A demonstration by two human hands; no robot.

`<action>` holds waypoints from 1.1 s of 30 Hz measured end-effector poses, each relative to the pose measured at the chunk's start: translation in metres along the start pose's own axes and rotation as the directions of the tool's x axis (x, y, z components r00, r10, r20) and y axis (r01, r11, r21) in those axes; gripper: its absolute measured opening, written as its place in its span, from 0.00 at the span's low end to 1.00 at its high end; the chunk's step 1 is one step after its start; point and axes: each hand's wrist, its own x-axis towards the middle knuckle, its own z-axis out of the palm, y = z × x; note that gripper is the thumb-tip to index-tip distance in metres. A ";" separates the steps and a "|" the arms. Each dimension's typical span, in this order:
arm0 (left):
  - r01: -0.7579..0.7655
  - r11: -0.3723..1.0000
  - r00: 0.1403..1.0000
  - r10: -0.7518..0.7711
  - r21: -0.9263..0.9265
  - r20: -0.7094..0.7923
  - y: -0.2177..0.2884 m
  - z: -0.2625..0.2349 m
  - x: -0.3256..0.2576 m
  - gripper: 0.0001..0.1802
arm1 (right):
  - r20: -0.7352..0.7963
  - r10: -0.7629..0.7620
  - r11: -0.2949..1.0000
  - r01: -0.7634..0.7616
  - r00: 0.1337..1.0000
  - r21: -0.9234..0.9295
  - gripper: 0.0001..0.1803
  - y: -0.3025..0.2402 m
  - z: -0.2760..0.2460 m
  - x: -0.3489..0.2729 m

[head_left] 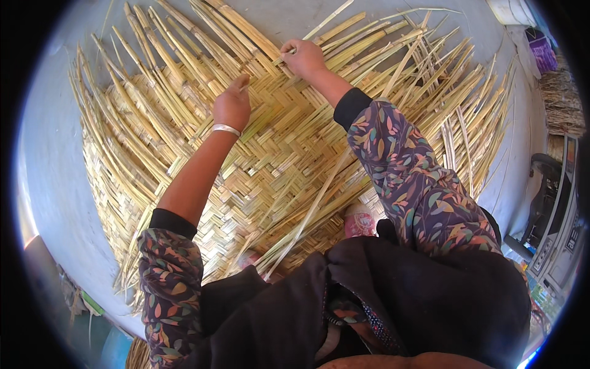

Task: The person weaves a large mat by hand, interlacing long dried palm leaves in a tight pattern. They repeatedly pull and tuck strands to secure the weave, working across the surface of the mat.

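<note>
A woven mat of split cane or bamboo strips spreads under my arms, its long loose strip ends fanning out along the far edge. My right hand is closed in a pinch on a thin greenish strip at the far middle of the weave. To its left and a little nearer, my left hand is raised over the mat with thumb and fingers drawn together. What its fingertips hold, if anything, I cannot make out. A silvery bracelet circles my left wrist.
Loose crossing strips stick out at the far right. One long pale strip lies slantwise over the near weave. Grey floor surrounds the mat. A parked vehicle stands at the right, near a purple container and bundled dry stalks.
</note>
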 end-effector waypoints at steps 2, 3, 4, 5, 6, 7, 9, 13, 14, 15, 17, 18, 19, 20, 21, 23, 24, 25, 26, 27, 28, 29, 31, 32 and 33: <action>0.025 0.975 0.972 -0.076 0.222 0.224 0.015 -0.011 -0.001 0.19 | -0.027 -0.031 1.000 0.031 0.999 -0.002 0.12 0.003 0.000 -0.002; -0.048 0.960 0.963 -0.029 0.275 0.268 0.018 -0.012 -0.002 0.20 | -0.070 -0.082 0.996 0.083 0.994 0.011 0.12 0.005 0.001 -0.007; -0.120 0.939 0.951 0.015 0.324 0.308 0.020 -0.014 -0.003 0.21 | -0.113 -0.138 0.990 0.141 0.984 0.021 0.12 0.006 0.002 -0.014; -0.159 0.920 0.939 0.029 0.358 0.341 0.020 -0.015 -0.006 0.22 | -0.154 -0.194 0.979 0.200 0.969 0.027 0.13 0.002 0.000 -0.022; -0.198 0.899 0.926 0.042 0.390 0.375 0.020 -0.015 -0.008 0.22 | -0.105 -0.217 0.976 0.213 0.970 -0.052 0.14 0.000 -0.004 -0.031; -0.229 0.875 0.914 0.043 0.426 0.403 0.018 -0.018 -0.012 0.23 | -0.050 -0.243 0.964 0.236 0.969 -0.122 0.15 -0.009 -0.011 -0.045; -0.163 0.912 0.927 0.011 0.375 0.376 0.020 -0.019 -0.016 0.24 | -0.025 -0.321 0.923 0.307 0.947 -0.230 0.16 -0.010 -0.014 -0.054; -0.129 0.966 0.990 0.110 0.225 0.092 0.015 -0.013 -0.023 0.26 | -0.092 -0.443 0.865 0.399 0.892 -0.303 0.18 0.005 -0.005 -0.063; -0.130 0.945 0.991 0.111 0.299 0.080 0.013 -0.015 -0.023 0.26 | -0.105 -0.446 0.865 0.398 0.889 -0.306 0.18 0.005 -0.005 -0.062; -0.129 0.920 0.991 0.112 0.371 0.068 0.013 -0.017 -0.024 0.26 | -0.088 -0.418 0.878 0.378 0.904 -0.293 0.18 0.005 -0.005 -0.063; -0.117 0.877 0.993 0.094 0.466 0.073 0.016 -0.021 -0.025 0.26 | -0.050 -0.367 0.903 0.343 0.929 -0.259 0.17 0.001 -0.006 -0.065; -0.111 0.865 0.993 0.076 0.488 0.092 0.019 -0.021 -0.025 0.25 | -0.045 -0.353 0.911 0.332 0.935 -0.246 0.17 0.000 -0.006 -0.064; -0.109 0.854 0.992 0.059 0.509 0.112 0.022 -0.020 -0.025 0.25 | -0.042 -0.335 0.919 0.317 0.941 -0.234 0.17 0.000 -0.005 -0.062; -0.113 0.853 0.991 0.058 0.509 0.123 0.023 -0.019 -0.025 0.25 | -0.038 -0.318 0.927 0.302 0.947 -0.222 0.16 0.001 -0.004 -0.061; -0.118 0.853 0.989 0.056 0.509 0.135 0.023 -0.018 -0.025 0.25 | -0.027 -0.301 0.931 0.288 0.953 -0.225 0.16 0.001 -0.003 -0.061; -0.121 0.854 0.986 0.044 0.505 0.163 0.024 -0.018 -0.024 0.24 | -0.006 -0.264 0.938 0.256 0.964 -0.232 0.15 -0.002 -0.003 -0.063; -0.120 0.856 0.983 0.033 0.503 0.178 0.025 -0.019 -0.023 0.23 | -0.001 -0.253 0.935 0.244 0.968 -0.259 0.14 -0.005 -0.002 -0.065; -0.116 0.858 0.982 0.022 0.501 0.190 0.026 -0.021 -0.022 0.22 | 0.003 -0.244 0.929 0.235 0.970 -0.286 0.14 -0.009 -0.001 -0.066; -0.125 0.842 0.975 0.007 0.525 0.220 0.027 -0.023 -0.021 0.23 | 0.006 -0.236 0.923 0.226 0.972 -0.311 0.13 -0.014 0.000 -0.068; -0.134 0.826 0.968 -0.009 0.548 0.249 0.026 -0.024 -0.021 0.23 | 0.030 -0.261 0.893 0.253 0.965 -0.372 0.14 -0.018 0.001 -0.073; -0.148 0.812 0.961 -0.017 0.565 0.276 0.028 -0.024 -0.019 0.24 | 0.050 -0.285 0.854 0.277 0.957 -0.440 0.15 -0.020 0.000 -0.077; -0.176 0.804 0.952 -0.007 0.568 0.305 0.030 -0.026 -0.018 0.23 | 0.071 -0.306 0.810 0.299 0.949 -0.504 0.16 -0.021 -0.003 -0.080; -0.235 0.787 0.930 0.013 0.570 0.366 0.035 -0.029 -0.019 0.22 | 0.111 -0.441 0.742 0.431 0.891 -0.514 0.16 -0.016 -0.007 -0.082; -0.266 0.780 0.921 0.031 0.566 0.389 0.039 -0.031 -0.020 0.24 | 0.132 -0.500 0.701 0.490 0.856 -0.519 0.15 -0.013 -0.012 -0.083; -0.299 0.771 0.909 0.051 0.562 0.414 0.043 -0.033 -0.022 0.25 | 0.306 -0.493 0.642 0.578 0.814 -0.503 0.16 -0.007 -0.023 -0.078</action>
